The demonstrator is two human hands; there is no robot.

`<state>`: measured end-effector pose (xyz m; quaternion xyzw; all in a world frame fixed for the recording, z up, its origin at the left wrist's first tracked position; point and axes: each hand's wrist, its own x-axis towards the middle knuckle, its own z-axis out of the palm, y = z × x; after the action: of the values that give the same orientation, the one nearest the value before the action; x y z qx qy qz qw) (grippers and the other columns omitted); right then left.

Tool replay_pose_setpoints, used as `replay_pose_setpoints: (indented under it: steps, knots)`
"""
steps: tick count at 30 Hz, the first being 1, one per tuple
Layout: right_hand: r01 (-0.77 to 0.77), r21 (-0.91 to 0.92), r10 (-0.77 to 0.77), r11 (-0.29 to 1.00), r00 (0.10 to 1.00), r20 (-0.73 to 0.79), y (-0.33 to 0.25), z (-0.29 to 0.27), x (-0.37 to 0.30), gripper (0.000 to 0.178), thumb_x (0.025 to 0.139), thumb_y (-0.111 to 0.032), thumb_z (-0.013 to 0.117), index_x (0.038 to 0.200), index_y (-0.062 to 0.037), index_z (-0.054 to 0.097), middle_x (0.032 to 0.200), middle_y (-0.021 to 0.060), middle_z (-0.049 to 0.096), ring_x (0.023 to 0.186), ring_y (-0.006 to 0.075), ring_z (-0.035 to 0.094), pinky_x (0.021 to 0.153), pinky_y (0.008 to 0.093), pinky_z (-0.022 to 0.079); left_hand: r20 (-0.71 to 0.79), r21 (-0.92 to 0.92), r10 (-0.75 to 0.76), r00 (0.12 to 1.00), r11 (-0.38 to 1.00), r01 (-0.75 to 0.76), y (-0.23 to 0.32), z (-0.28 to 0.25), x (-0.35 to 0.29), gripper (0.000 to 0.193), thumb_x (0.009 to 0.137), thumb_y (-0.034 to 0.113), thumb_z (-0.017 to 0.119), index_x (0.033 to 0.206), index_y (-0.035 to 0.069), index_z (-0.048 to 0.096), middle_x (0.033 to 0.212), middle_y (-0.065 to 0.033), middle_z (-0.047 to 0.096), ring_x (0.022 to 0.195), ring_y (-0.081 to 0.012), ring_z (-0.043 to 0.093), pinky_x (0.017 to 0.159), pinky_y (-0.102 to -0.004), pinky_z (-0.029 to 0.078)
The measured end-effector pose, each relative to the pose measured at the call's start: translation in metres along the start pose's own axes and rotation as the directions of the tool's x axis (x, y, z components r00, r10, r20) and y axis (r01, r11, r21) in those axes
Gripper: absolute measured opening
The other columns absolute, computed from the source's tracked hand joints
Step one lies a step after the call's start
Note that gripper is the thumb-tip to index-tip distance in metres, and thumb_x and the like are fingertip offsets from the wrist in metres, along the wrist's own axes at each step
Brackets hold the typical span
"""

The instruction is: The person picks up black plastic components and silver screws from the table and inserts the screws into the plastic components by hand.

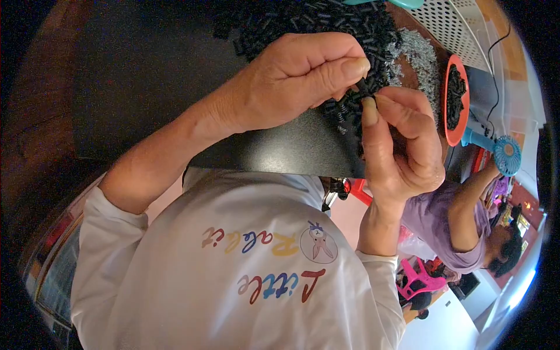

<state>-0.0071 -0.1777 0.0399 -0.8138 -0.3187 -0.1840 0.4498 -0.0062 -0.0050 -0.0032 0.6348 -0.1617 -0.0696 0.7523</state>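
Observation:
Above the dark table (157,87), my two hands meet over a heap of small parts. A small black tube-shaped piece (364,90) sits between my fingertips. My left hand (297,79) is closed, its thumb and curled fingers on the upper end of the piece. Thumb and forefinger of my right hand (402,137) pinch the lower end. Just behind my hands spreads a pile of short black cylindrical pieces (315,20). Small silver coiled pieces, like springs (419,55), lie to its right, and a few rest beneath my hands.
An orange-red bowl (448,128) of black pieces stands at the right. Behind it is a white perforated basket (446,26), with a teal rim (408,3) at the top edge. A blue fan (506,156), a person in purple (446,219) and a pink chair (420,280) are farther right.

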Motion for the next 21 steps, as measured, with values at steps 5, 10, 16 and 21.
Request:
replay_pose_setpoints:
  steps: [5, 10, 16, 21]
  knots:
    - [0.034, -0.003, -0.034, 0.999, 0.999, -0.014, 0.0008, 0.0016, -0.003, 0.013, 0.069, 0.009, 0.071, 0.078, 0.0033, 0.062, 0.075, 0.0168, 0.063, 0.063, 0.0239, 0.062, 0.055, 0.0284, 0.049, 0.014, -0.037, -0.021, 1.0, 0.999, 0.021, 0.0008, 0.0011, -0.0013, 0.026, 0.099, 0.03, 0.046, 0.099, 0.006, 0.057, 0.066, 0.003, 0.051, 0.052, -0.0019, 0.041, 0.045, -0.0177, 0.033]
    - [0.099, -0.086, -0.098, 0.991, 0.995, 0.018, -0.0002, 0.0013, -0.0039, 0.016, 0.068, 0.009, 0.07, 0.081, 0.003, 0.063, 0.076, 0.0175, 0.063, 0.063, 0.0258, 0.062, 0.055, 0.03, 0.05, 0.039, -0.052, -0.022, 0.999, 0.998, 0.024, -0.0009, 0.0002, -0.0012, 0.026, 0.099, 0.029, 0.046, 0.099, 0.006, 0.057, 0.064, 0.0027, 0.05, 0.051, -0.0021, 0.041, 0.045, -0.0178, 0.033]
    - [0.132, -0.071, -0.128, 0.989, 0.99, 0.057, 0.0008, -0.0029, -0.0021, 0.018, 0.067, 0.009, 0.07, 0.083, 0.0029, 0.064, 0.077, 0.0174, 0.062, 0.065, 0.0264, 0.062, 0.056, 0.0307, 0.051, 0.057, -0.07, -0.032, 0.998, 0.997, 0.036, 0.0016, 0.0005, -0.0016, 0.027, 0.099, 0.03, 0.047, 0.098, 0.006, 0.057, 0.064, 0.0026, 0.05, 0.051, -0.0023, 0.042, 0.045, -0.0182, 0.033]
    - [0.144, -0.091, -0.137, 0.985, 0.988, 0.073, 0.001, -0.0037, 0.0004, 0.018, 0.067, 0.009, 0.071, 0.083, 0.0028, 0.064, 0.078, 0.0179, 0.063, 0.065, 0.026, 0.062, 0.056, 0.0306, 0.051, 0.055, -0.121, -0.058, 0.997, 0.991, 0.064, 0.0035, -0.0003, 0.0, 0.027, 0.098, 0.031, 0.047, 0.098, 0.006, 0.057, 0.064, 0.0026, 0.051, 0.052, -0.0023, 0.043, 0.045, -0.0179, 0.034]
